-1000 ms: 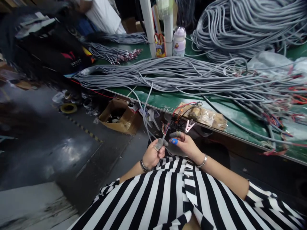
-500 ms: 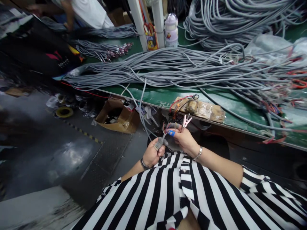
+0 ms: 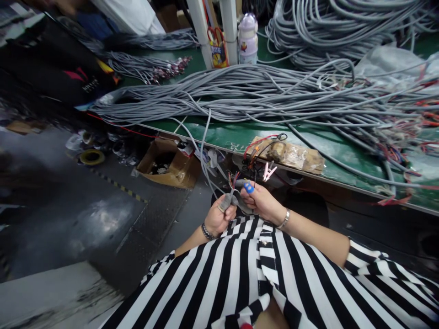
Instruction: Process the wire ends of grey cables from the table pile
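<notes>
Clock is read from the hands, 12 being up in the head view; one grey cable [image 3: 232, 192] is held at its stripped end by the left hand [image 3: 219, 217], thumb and fingers clamped on the jacket; coloured wires [image 3: 232, 181] are fanned out above the grip, pointed to 12; right hand [image 3: 259, 200] is placed just beside at 3, fingers curled, a covered fingertip brought up to the wires; whether a wire is pinched there can't be told; blue tape [image 3: 248, 187] is wrapped on the right thumb; a pink clip [image 3: 269, 172] is seen near at 2, with a taped cardboard block [image 3: 300, 157] set behind it on the edge of the green bench [image 3: 219, 139]; a long cable bundle [image 3: 240, 91] is laid across the bench at 12; a big cable coil [image 3: 343, 27] is piled at 1; a lilac bottle [image 3: 248, 39] is stood at 12, orange-handled scissors [image 3: 218, 52] kept left of it; a cardboard box [image 3: 181, 173] is parked under the bench edge at 10, a yellow roll [image 3: 91, 156] beyond it on the floor; a white top [image 3: 126, 16] is worn by a co-worker at 11.
</notes>
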`<state>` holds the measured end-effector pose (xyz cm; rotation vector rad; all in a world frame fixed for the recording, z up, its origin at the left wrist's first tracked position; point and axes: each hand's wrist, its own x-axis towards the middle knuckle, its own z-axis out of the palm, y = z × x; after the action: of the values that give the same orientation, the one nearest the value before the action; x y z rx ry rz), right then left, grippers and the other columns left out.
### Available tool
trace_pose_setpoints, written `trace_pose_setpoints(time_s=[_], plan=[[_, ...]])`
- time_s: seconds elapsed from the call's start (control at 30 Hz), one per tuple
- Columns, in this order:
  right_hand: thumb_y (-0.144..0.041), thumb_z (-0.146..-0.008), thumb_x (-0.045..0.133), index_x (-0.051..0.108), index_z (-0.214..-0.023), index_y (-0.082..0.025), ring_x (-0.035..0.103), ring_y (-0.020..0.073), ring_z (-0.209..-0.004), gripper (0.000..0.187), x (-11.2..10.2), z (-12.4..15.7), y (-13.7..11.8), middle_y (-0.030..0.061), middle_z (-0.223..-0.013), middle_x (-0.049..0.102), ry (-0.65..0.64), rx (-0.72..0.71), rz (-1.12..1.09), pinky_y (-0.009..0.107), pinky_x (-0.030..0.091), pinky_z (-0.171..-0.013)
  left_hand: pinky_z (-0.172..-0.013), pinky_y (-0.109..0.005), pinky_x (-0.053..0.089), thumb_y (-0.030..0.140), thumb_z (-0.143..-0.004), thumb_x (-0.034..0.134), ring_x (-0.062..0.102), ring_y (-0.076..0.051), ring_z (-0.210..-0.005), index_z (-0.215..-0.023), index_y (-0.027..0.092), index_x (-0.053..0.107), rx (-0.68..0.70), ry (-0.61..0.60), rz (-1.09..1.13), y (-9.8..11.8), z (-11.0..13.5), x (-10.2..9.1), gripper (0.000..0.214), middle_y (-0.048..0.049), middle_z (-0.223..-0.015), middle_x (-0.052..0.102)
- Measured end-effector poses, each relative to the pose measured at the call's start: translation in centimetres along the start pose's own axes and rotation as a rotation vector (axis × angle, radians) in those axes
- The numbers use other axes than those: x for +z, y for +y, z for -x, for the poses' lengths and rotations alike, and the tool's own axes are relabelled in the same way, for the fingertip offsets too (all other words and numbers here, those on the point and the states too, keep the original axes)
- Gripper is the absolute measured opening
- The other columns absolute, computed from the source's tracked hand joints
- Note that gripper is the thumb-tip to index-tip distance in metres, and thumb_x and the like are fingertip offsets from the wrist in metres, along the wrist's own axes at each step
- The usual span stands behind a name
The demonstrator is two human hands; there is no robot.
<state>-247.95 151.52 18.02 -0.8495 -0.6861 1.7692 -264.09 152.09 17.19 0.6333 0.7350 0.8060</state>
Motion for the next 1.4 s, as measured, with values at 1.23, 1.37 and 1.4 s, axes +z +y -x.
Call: trace_pose_setpoints(time_s=[1.23,1.37,1.4], plan=[[-0.036,-0.087,0.057,0.066,-0.081,-0.017,0.061,0.0181,-0.074,0.022,-2.6,1.4,-1.0,0.0055,-0.081,0.067,0.0,-0.452,0.811,0.032,0.049,-0.073,-0.044,-0.018,0.027,0.044,-0.073,0.075,0.035,-0.004,-0.043,-0.083,0.016,0.059,0.153,-0.013,-0.505,-0.2,-0.6,0.1,0.034,0.0069,-0.052,0.049],[-0.038,-0.09,0.054,0.066,-0.083,-0.016,0.059,0.0167,-0.074,0.026,-2.7,1.8,-1.2,0.0064,-0.082,0.065,-0.104,-0.501,0.871,0.03,0.047,-0.071,-0.052,-0.018,0.036,0.037,-0.072,0.078,0.047,-0.007,-0.054,-0.076,0.015,0.062,0.344,0.157,-0.604,-0.1,-0.9,0.5,0.027,0.0037,-0.061,0.057],[-0.038,-0.09,0.053,0.065,-0.081,-0.016,0.057,0.0157,-0.071,0.027,-2.8,1.9,-1.1,0.006,-0.079,0.063,-0.146,-0.515,0.893,0.029,0.046,-0.069,-0.05,-0.018,0.034,0.038,-0.074,0.076,0.045,-0.006,-0.051,-0.076,0.015,0.063,0.368,0.205,-0.566,-0.1,-1.0,0.4,0.026,0.0042,-0.059,0.056]])
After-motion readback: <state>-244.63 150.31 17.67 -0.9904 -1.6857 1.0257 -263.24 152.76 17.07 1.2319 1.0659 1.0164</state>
